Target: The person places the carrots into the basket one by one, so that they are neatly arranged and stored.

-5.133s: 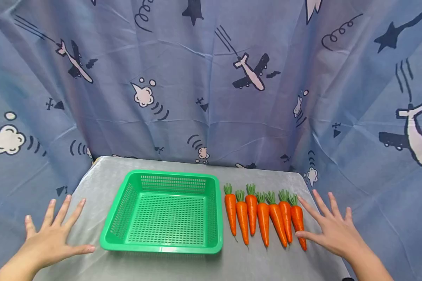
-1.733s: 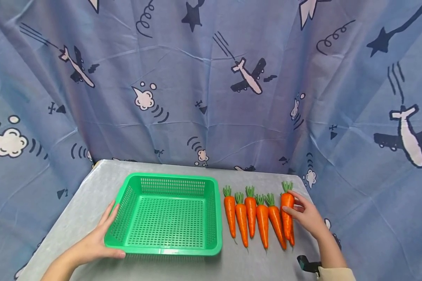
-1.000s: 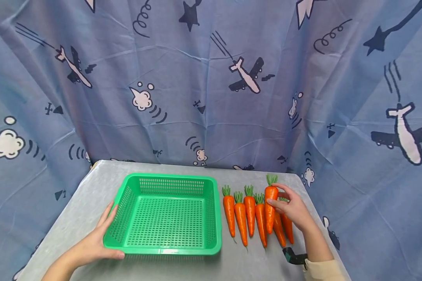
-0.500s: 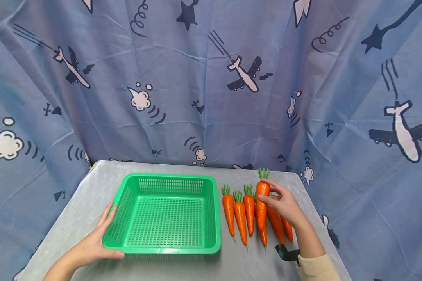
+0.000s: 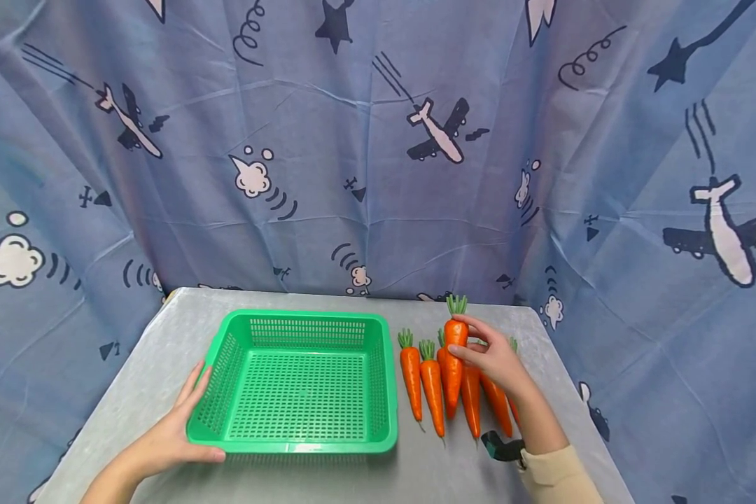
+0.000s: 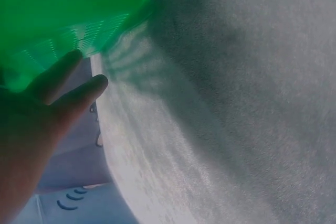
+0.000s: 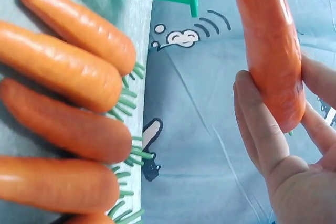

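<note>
Head view: carrot (image 5: 454,369) in right grip (image 5: 495,355)

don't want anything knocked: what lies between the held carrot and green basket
Head view: two carrots lie there on the table, a third carrot partly hidden by the held carrot.

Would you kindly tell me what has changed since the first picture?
The right hand has taken hold of a carrot, lifted it and moved it left, toward the basket. The left hand has come right to touch the basket's left side. The basket and the other carrots stayed in place.
</note>
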A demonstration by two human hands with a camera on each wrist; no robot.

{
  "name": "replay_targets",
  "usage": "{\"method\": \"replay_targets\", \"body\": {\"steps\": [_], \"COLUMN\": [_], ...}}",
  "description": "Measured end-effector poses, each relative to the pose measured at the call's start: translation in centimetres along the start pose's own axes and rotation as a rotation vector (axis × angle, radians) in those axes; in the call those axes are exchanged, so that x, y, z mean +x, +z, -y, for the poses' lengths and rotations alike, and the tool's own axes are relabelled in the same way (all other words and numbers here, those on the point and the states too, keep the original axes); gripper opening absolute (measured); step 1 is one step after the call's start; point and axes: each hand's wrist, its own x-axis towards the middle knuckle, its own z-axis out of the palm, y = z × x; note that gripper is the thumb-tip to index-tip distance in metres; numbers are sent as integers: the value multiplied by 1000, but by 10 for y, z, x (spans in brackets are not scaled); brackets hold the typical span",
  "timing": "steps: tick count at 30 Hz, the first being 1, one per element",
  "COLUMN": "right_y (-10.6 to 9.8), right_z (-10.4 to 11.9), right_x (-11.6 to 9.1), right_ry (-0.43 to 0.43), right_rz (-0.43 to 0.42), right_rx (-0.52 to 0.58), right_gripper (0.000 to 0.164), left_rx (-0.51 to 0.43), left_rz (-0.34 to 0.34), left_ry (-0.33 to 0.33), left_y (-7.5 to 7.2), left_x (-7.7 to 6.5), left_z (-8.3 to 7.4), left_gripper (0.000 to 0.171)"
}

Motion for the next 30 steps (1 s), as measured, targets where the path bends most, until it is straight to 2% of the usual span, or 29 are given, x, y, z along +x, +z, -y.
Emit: {"method": "replay_targets", "body": {"steps": [13,17,21,24,28,30], "right_y": [17,23,28,33,42,46], "right_z": [10,12,14,16,20,23], "right_x": [6,9,11,13,16,18], "right_ry": [-10,-41,-90,-118,-118,-113], "right_rz": [46,65,97,132,159,166], "right_rx": [74,83,90,98,125,142], "right_gripper": [64,63,61,60,59,59], "left_rx": [9,33,-20,-24,9,-5], "left_rz": [13,3,11,9,-3,-2], "left_ry": [-19,-19,-18,-13,-5,0], "left_y": [0,0,0,0,0,1], "left_x": [1,0,0,-1,-2,-1], "left_z": [-2,-2,-2,-3,-3,-3], "left_gripper": [133,133,132,131,132,132]}}
